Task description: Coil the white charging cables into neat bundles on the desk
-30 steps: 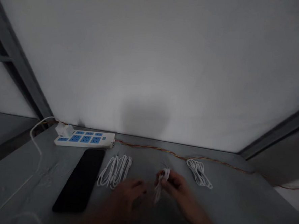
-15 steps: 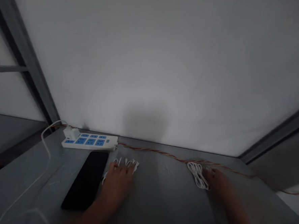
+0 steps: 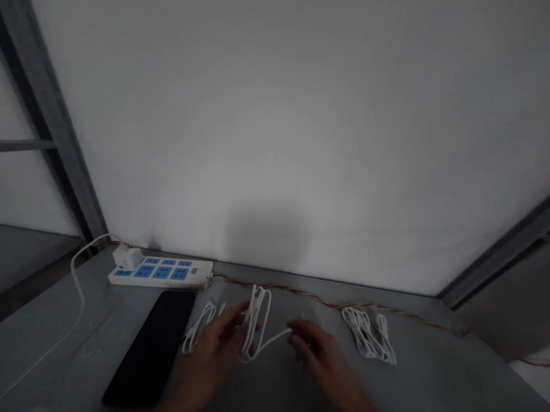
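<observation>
The left hand (image 3: 215, 346) grips a looped, thin white cable (image 3: 250, 326) over the grey table (image 3: 416, 398); the right hand (image 3: 315, 350) pinches its loose end. Pulling that end too hard could tangle the loops, which show no tie.

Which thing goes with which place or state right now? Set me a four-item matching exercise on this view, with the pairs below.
Things:
1. left hand
2. black slab
3. right hand
4. twisted cable

Places or states:
A. reddish and yellowish, runs along the back of the table
B. pinches the strand leading off the looped white cord
C. holds the loops of that cord
D. lies flat in front of the power strip

Pairs: 1-C, 2-D, 3-B, 4-A
</observation>
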Demonstrator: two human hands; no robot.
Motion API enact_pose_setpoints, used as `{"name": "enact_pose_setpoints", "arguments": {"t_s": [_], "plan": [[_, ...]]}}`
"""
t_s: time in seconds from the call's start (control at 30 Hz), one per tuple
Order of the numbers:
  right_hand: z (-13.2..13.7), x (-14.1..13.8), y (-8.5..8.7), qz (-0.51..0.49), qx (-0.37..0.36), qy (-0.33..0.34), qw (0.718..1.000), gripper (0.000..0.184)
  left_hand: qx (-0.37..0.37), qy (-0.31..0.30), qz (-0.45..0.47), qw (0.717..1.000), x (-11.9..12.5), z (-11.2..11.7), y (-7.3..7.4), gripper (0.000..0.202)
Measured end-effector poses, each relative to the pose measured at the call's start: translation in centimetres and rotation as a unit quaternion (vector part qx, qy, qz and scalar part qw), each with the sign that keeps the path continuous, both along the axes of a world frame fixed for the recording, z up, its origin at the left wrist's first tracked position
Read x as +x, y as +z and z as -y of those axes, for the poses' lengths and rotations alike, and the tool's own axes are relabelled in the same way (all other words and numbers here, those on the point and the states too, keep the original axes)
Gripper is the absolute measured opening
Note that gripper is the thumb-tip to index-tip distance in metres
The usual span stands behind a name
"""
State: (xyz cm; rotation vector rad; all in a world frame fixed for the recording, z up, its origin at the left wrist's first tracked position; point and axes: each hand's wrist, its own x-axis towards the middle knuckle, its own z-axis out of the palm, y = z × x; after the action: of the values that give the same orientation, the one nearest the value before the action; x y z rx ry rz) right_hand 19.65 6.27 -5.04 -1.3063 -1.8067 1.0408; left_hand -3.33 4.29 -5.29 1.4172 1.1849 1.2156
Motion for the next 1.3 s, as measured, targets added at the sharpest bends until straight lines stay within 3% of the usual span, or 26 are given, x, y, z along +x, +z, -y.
{"name": "enact_pose_setpoints", "arguments": {"t_s": [0.17,0.3,0.53,0.67,0.9,1.0,1.13,1.3], "plan": [[0.3,-1.0,-0.3,-0.155,-0.165,0.115,0.967,0.049,-0.041,-0.077,0.114,0.99,1.2,0.2,-1.0,0.052],[-0.4,-0.8,-1.0,-0.207,-0.203,0.094,0.952,0.05,-0.036,-0.101,0.159,0.981,2.1,0.6,-1.0,0.043],[-0.2,-1.5,-1.1,-0.244,-0.281,0.082,0.925,0.039,-0.141,-0.094,0.206,0.964,2.3,0.7,-1.2,0.039],[-0.3,-1.8,-1.3,-0.23,-0.272,0.067,0.932,0.036,-0.151,-0.123,0.216,0.957,2.1,0.7,-1.8,0.033],[-0.3,-2.0,-2.1,-0.184,-0.24,0.014,0.953,0.04,-0.137,-0.161,0.101,0.972,2.3,0.8,-1.9,0.037],[-0.1,-1.9,-2.1,-0.203,-0.224,-0.007,0.953,0.041,-0.158,-0.128,0.083,0.976,2.5,0.7,-1.4,0.037],[0.3,-2.0,-1.6,-0.215,-0.178,-0.018,0.96,0.046,-0.143,-0.041,0.077,0.986,2.5,0.3,-1.3,0.032],[0.9,-2.6,-1.8,-0.103,-0.085,0.012,0.991,0.047,-0.141,-0.001,0.076,0.987,2.6,0.0,-1.6,0.026]]}}
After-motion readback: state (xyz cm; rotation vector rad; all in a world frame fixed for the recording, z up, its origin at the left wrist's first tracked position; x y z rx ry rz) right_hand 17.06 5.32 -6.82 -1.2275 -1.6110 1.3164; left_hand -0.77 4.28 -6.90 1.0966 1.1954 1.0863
